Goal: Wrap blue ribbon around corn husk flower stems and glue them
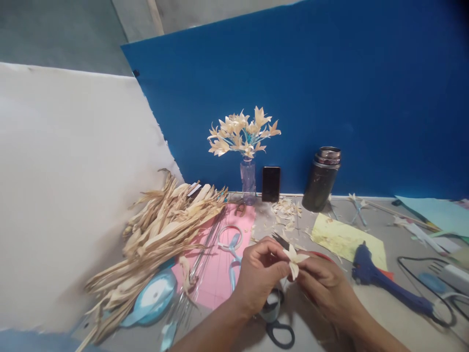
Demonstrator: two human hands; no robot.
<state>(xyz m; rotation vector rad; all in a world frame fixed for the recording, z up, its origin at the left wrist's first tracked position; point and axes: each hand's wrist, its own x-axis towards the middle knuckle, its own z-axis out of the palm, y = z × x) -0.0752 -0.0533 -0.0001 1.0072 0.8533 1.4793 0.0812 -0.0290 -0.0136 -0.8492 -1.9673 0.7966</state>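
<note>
Blue backdrop board (330,88), smooth and matte, stands upright along the far edge of the grey table (384,318); a white sheet (66,195) leans at 9 o'clock. Heap of dried husks (161,230), pale tan, long, curled and papery, lies at 10 o'clock from the hands, partly over a pink cutting mat (216,274). Dark cylindrical flask (322,178) at 1 o'clock; a clear glass vase (248,181) of finished husk flowers (242,132) at 12 o'clock, a black phone (271,184) just beside it. Blue glue gun (384,283) at 3 o'clock, on a yellow sheet (340,237). Light-blue ribbon spool (154,298) at 8 o'clock. Black-handled scissors (276,325) lie under the wrists.

Left hand (258,276) and right hand (322,283) meet at centre; fingertips of both pinch a small husk flower (294,257), cream, pointed petals, held between them above the table. Bare table shows only at 5 o'clock.
</note>
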